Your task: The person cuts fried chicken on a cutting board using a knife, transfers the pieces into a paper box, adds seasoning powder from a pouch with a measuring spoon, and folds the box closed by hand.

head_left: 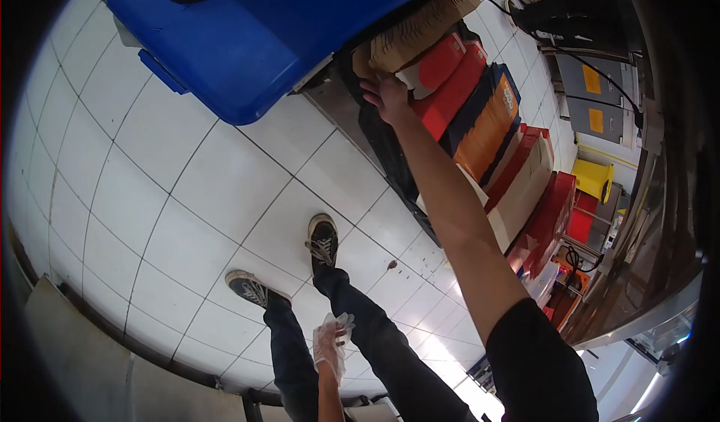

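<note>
My right hand point(386, 98), bare, reaches up to the near edge of a stack of brown cardboard point(420, 30), beside a red and white box point(436, 66). Its visible fingers are apart and touch the cardboard edge; some fingertips are hidden. My left hand point(332, 341) hangs low near my legs in a loose clear plastic glove, fingers loosely curled and apart, with nothing visible in them. Further along the row stand a red box point(454, 92), an orange box point(487, 133) and a white and red box point(523, 189).
A large blue plastic bin point(225, 39) stands at the top left on the white tiled floor point(225, 174). Part of another person's dark-clothed leg point(577, 17) shows at the top right. Grey drawers point(592, 96) and a yellow container point(592, 180) are at the right.
</note>
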A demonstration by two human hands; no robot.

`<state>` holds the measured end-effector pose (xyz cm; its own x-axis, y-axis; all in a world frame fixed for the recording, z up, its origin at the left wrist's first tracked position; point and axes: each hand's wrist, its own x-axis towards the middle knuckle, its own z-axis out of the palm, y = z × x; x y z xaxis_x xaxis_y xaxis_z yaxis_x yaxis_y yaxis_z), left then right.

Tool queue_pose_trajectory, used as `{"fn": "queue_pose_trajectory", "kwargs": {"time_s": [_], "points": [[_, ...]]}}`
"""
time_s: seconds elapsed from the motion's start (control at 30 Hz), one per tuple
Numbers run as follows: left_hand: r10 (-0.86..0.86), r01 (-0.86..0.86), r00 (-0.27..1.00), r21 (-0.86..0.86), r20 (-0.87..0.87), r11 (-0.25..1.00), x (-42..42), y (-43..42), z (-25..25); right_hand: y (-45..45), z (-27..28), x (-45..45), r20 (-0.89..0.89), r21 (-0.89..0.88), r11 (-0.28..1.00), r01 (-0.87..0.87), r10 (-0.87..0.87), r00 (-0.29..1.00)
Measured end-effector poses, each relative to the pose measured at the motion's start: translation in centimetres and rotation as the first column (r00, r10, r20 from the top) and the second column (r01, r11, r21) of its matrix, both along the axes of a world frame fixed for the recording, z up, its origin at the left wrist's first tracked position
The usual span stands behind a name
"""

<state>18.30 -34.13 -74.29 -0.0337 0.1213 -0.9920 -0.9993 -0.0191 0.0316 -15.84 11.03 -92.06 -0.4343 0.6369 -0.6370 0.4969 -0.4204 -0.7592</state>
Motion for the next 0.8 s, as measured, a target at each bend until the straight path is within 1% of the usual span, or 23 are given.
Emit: {"fn": "queue_pose_trajectory", "kwargs": {"time_s": [0.1, 0.13, 0.23, 0.27, 0.3, 0.37, 0.47, 0.57, 0.67, 0.77, 0.8], "points": [[0.048, -0.048, 0.999, -0.011, -0.006, 0.999, 0.2, -0.4, -0.1, -2.2, 0.6, -3.5, 0.088, 0.034, 0.962, 0.272, -0.274, 0.958], [0.062, -0.063, 0.998, -0.013, -0.008, 0.998, 0.4, -0.5, 0.0, -1.8, -0.2, -3.5, 0.072, -0.002, 0.935, 0.355, -0.354, 0.932], [0.066, -0.067, 0.998, -0.016, -0.018, 0.998, 0.3, -0.2, 0.4, -0.9, -2.0, -2.7, 0.038, 0.161, 0.904, 0.396, -0.407, 0.913], [0.067, -0.067, 0.998, -0.015, -0.022, 0.998, 0.3, -0.3, 0.3, -0.1, -2.5, -2.1, -0.042, 0.088, 0.899, 0.43, -0.428, 0.903], [0.069, -0.069, 0.997, -0.013, -0.032, 0.998, 0.1, -0.2, 0.1, 0.7, -3.1, -2.1, -0.055, 0.074, 0.883, 0.463, -0.46, 0.886], [0.081, -0.081, 0.997, -0.03, -0.017, 0.996, -0.9, 0.1, 0.4, 0.4, -2.0, -2.2, -0.079, 0.044, 0.845, 0.533, -0.529, 0.845], [0.063, -0.064, 0.998, -0.028, -0.019, 0.998, -1.5, 0.2, 0.6, -0.6, -0.2, -3.6, -0.006, 0.114, 0.791, 0.601, -0.604, 0.797], [0.048, -0.048, 0.999, -0.015, -0.02, 0.999, -1.2, 0.2, 0.8, 0.2, -3.2, -2.3, -0.118, 0.014, 0.784, 0.621, -0.615, 0.779], [0.058, -0.058, 0.998, 0.018, -0.028, 0.998, -1.0, 0.4, 0.6, -1.1, -4.1, -0.3, -0.122, 0.003, 0.743, 0.669, -0.664, 0.738], [0.065, -0.063, 0.997, 0.054, -0.038, 0.997, -0.1, -0.3, 0.3, -5.5, -1.7, 1.5, -0.109, 0.107, 0.783, 0.613, -0.603, 0.79], [0.079, -0.077, 0.996, 0.057, -0.035, 0.995, 0.1, -0.5, 0.1, -6.7, -0.6, 2.1, -0.154, 0.021, 0.815, 0.579, -0.569, 0.807]]}}
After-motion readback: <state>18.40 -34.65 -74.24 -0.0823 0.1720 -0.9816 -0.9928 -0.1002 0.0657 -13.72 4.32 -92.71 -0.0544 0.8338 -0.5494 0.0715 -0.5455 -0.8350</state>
